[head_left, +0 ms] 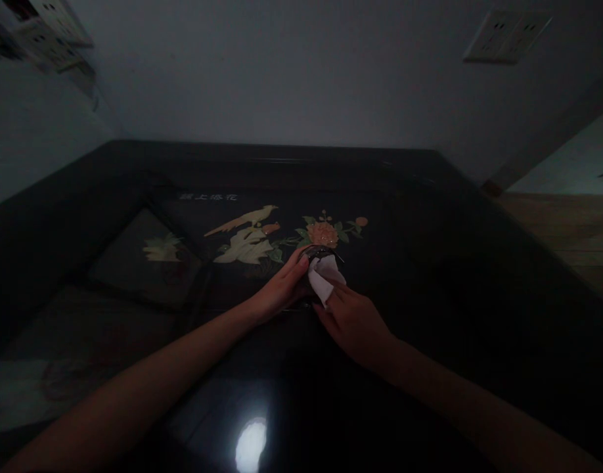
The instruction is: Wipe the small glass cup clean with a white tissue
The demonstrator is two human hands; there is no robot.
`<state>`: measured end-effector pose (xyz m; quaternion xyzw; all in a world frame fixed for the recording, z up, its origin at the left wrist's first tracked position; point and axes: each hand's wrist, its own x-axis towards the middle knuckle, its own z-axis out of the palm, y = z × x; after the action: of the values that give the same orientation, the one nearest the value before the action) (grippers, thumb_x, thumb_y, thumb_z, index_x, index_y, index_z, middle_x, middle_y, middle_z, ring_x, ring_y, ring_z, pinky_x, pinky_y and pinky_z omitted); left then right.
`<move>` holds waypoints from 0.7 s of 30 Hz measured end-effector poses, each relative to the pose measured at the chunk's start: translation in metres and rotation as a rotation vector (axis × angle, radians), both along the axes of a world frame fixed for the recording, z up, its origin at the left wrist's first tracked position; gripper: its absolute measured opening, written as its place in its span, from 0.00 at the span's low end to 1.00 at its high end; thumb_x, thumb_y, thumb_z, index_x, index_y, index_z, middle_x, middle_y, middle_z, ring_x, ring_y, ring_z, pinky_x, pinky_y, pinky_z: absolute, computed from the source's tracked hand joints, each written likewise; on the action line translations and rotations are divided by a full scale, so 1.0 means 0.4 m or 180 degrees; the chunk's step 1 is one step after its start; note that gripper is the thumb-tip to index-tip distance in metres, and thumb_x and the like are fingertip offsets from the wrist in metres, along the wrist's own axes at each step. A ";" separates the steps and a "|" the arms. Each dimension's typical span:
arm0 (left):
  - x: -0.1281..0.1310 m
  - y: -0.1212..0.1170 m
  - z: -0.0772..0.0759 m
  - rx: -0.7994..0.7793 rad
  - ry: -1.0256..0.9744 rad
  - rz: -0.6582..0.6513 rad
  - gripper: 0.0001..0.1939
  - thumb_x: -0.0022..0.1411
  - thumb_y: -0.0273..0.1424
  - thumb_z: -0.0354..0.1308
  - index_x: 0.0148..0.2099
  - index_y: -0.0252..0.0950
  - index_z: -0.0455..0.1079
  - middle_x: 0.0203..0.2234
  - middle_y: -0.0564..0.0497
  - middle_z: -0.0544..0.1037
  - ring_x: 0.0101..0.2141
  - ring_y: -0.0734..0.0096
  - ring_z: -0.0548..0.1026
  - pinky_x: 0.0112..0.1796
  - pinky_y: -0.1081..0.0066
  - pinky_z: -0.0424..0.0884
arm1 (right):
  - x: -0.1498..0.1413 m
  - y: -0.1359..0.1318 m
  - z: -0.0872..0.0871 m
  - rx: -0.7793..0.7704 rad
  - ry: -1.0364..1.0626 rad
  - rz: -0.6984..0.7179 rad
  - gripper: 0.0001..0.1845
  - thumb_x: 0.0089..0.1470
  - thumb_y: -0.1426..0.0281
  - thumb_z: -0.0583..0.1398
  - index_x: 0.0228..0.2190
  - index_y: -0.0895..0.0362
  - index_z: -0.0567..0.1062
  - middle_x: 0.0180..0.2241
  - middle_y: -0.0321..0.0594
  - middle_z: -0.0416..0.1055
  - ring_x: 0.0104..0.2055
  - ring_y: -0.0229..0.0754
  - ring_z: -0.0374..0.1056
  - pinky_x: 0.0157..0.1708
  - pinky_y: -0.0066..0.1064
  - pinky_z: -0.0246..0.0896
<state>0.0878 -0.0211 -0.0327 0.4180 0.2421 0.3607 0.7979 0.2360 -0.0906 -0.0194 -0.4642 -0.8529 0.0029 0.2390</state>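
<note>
Near the middle of a glossy black table (360, 381), my left hand (282, 289) is closed around the side of a small dark, shiny object with a rounded top edge (322, 249). Its kind is hard to make out in the dim light, and my fingers and a tissue cover much of it. In my right hand (355, 322) is the crumpled white tissue (325, 279), pressed against the near side of the dark object. Both hands meet just in front of a pink flower inlay (322, 233) in the tabletop.
A pale bird inlay (252, 220) lies left of the flower, with white characters (207, 197) behind it. The table's far edge meets a grey wall (282, 72) bearing sockets (508, 36) at the upper right. More sockets (50, 43) are at upper left. Wooden floor (567, 226) shows at right.
</note>
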 end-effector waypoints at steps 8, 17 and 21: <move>-0.004 0.004 -0.023 0.0150 0.0018 -0.0093 0.25 0.61 0.44 0.57 0.58 0.44 0.60 0.55 0.47 0.67 0.54 0.59 0.66 0.50 0.65 0.64 | 0.004 0.011 -0.022 0.0098 -0.0733 -0.0280 0.24 0.58 0.72 0.56 0.55 0.70 0.65 0.54 0.61 0.67 0.56 0.54 0.64 0.49 0.43 0.68; 0.001 -0.005 -0.019 0.0564 0.0245 0.0010 0.28 0.62 0.43 0.56 0.61 0.42 0.56 0.57 0.45 0.66 0.58 0.55 0.62 0.57 0.58 0.56 | -0.014 -0.012 -0.007 0.0410 -0.1311 -0.0771 0.23 0.58 0.81 0.50 0.54 0.71 0.66 0.54 0.58 0.68 0.51 0.52 0.69 0.41 0.38 0.72; 0.000 -0.005 -0.022 0.0751 0.0348 0.0064 0.29 0.62 0.45 0.56 0.61 0.41 0.57 0.58 0.44 0.65 0.59 0.54 0.60 0.59 0.57 0.52 | -0.016 -0.022 0.002 0.0445 -0.1147 -0.0641 0.23 0.56 0.83 0.49 0.52 0.71 0.68 0.53 0.58 0.69 0.54 0.53 0.67 0.44 0.38 0.71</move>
<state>0.0876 -0.0233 -0.0414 0.5256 0.2453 0.3712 0.7251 0.2297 -0.0996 -0.0185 -0.5223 -0.8293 -0.1632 0.1133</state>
